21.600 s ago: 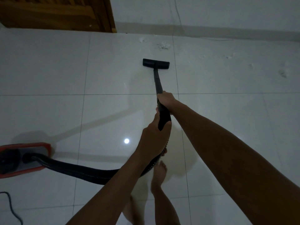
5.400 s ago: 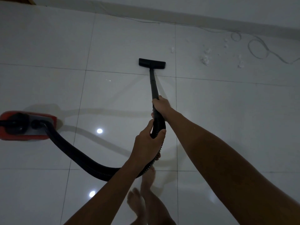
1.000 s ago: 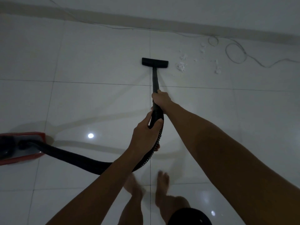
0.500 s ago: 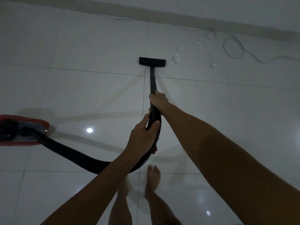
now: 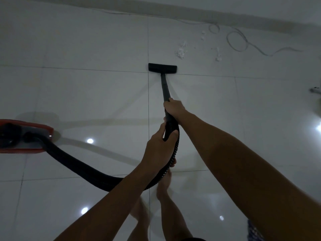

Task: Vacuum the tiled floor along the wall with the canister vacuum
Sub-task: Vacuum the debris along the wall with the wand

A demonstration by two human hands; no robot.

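Canister body (image 5: 20,136), red with a black top, is positioned on the tiled floor (image 5: 86,49) at the far left, well apart from the wall, so that the hose can trail freely. Ribbed black hose (image 5: 78,166) is routed from the canister in a low curve along the floor and up to the grip, which leaves slack for forward strokes. The hose end is gripped by the left hand (image 5: 159,148), fingers and thumb curled round it, apparently to steer. The wand (image 5: 165,87), a slim matte-black tube, is gripped further forward by the right hand (image 5: 173,107), apparently to press the head down. The floor nozzle (image 5: 162,68), a flat black bar, is laid flat across a grout line. White debris scraps (image 5: 180,53) are seen just beyond and to the right of the nozzle, not yet collected. A thin loose cable (image 5: 236,40) is coiled near the skirting (image 5: 243,21); snagging is judged possible.
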